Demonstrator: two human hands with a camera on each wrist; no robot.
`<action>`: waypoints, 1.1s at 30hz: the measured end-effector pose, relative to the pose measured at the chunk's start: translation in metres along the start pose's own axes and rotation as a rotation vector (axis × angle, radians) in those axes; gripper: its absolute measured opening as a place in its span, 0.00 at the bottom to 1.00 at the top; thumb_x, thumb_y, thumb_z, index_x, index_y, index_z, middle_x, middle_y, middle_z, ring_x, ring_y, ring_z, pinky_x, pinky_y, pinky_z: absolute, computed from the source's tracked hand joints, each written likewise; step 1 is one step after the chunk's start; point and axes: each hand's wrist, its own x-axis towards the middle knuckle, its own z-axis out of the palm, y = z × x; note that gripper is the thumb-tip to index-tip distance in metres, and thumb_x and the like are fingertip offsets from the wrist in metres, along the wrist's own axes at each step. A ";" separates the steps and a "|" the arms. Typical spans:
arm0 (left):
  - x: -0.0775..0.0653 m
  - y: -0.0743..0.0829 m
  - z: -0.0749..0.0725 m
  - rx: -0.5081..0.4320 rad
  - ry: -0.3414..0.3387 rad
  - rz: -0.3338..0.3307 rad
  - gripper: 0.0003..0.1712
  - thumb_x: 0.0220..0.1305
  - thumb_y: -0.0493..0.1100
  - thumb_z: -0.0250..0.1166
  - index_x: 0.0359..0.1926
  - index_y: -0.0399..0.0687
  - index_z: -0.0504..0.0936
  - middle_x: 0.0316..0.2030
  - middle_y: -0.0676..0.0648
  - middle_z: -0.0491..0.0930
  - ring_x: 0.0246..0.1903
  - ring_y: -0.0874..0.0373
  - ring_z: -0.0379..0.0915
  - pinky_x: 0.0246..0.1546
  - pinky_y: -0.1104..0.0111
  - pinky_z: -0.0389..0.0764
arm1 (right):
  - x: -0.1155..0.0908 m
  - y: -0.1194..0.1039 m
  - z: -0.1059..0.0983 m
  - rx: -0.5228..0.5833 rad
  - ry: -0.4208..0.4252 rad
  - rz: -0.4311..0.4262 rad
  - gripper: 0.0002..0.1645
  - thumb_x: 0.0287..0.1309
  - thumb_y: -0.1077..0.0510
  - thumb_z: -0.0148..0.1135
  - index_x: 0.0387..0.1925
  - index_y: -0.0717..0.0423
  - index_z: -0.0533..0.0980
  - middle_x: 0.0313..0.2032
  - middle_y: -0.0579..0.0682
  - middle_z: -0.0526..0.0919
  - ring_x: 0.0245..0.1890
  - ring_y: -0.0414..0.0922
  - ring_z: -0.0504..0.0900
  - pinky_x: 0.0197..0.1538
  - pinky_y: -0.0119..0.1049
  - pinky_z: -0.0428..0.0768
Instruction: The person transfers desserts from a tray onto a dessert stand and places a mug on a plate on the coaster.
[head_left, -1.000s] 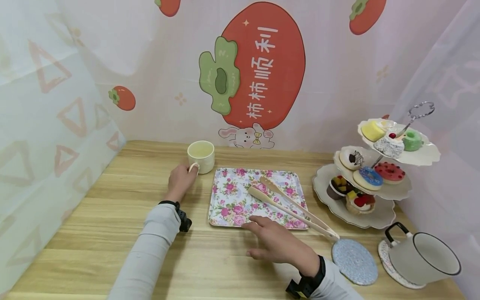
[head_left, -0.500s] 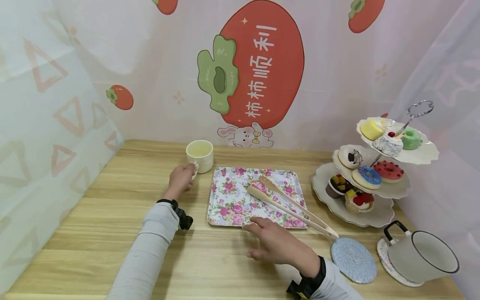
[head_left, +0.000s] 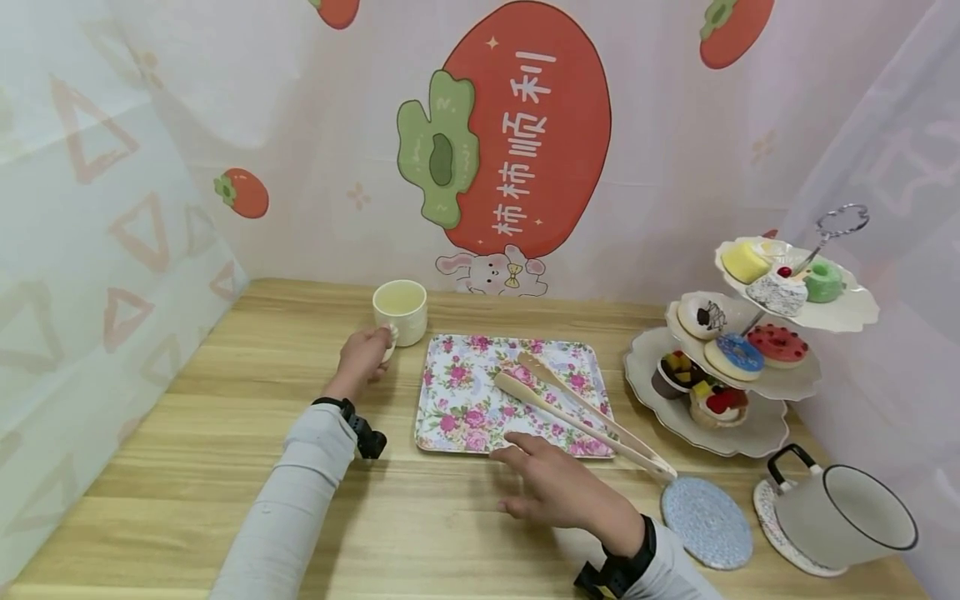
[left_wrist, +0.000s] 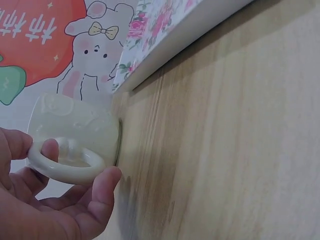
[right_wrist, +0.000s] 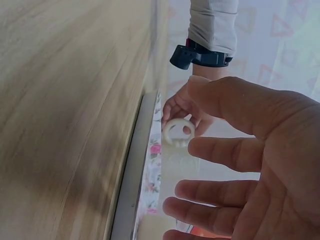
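A pale cream mug [head_left: 405,317] stands upright on the wooden table, just left of a floral tray [head_left: 457,417]. My left hand [head_left: 363,360] grips its handle; in the left wrist view a fingertip passes through the handle [left_wrist: 70,172], with the thumb and other fingers around it. My right hand [head_left: 558,483] hovers by the tray's front edge, its fingers spread and holding nothing, as the right wrist view also shows. Wooden tongs [head_left: 570,408] lie across the tray, nearest to that hand, their joined end reaching past its right front corner.
At the right stands a three-tier stand [head_left: 645,367] with donuts and small cakes. In front of it are a blue woven coaster [head_left: 707,523] and a grey-white pot [head_left: 832,517] with a black handle, on a patterned coaster. A printed curtain [head_left: 315,167] hangs behind the table.
Between the first frame and the later ones, my left fingers shift slightly over the mug handle, covering more of it. The mug, tray and right hand keep their places.
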 end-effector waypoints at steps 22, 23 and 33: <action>-0.015 0.014 -0.009 0.028 -0.080 0.033 0.28 0.72 0.56 0.41 0.45 0.32 0.69 0.53 0.37 0.65 0.44 0.48 0.68 0.47 0.59 0.75 | -0.005 0.005 0.000 0.016 -0.017 0.012 0.32 0.52 0.49 0.66 0.58 0.56 0.71 0.59 0.65 0.67 0.56 0.58 0.70 0.53 0.52 0.71; -0.016 0.014 -0.010 0.037 -0.088 0.043 0.28 0.72 0.56 0.41 0.46 0.32 0.70 0.53 0.37 0.66 0.44 0.48 0.68 0.46 0.59 0.75 | -0.005 0.005 -0.001 0.015 -0.017 0.011 0.32 0.52 0.48 0.66 0.58 0.56 0.71 0.59 0.65 0.67 0.56 0.58 0.70 0.53 0.52 0.71; -0.040 0.018 -0.017 0.025 -0.189 0.193 0.29 0.72 0.53 0.44 0.50 0.27 0.71 0.50 0.33 0.70 0.45 0.47 0.71 0.41 0.64 0.78 | -0.007 0.009 0.000 0.036 0.019 0.003 0.31 0.51 0.51 0.68 0.55 0.58 0.72 0.57 0.66 0.68 0.56 0.58 0.70 0.53 0.52 0.71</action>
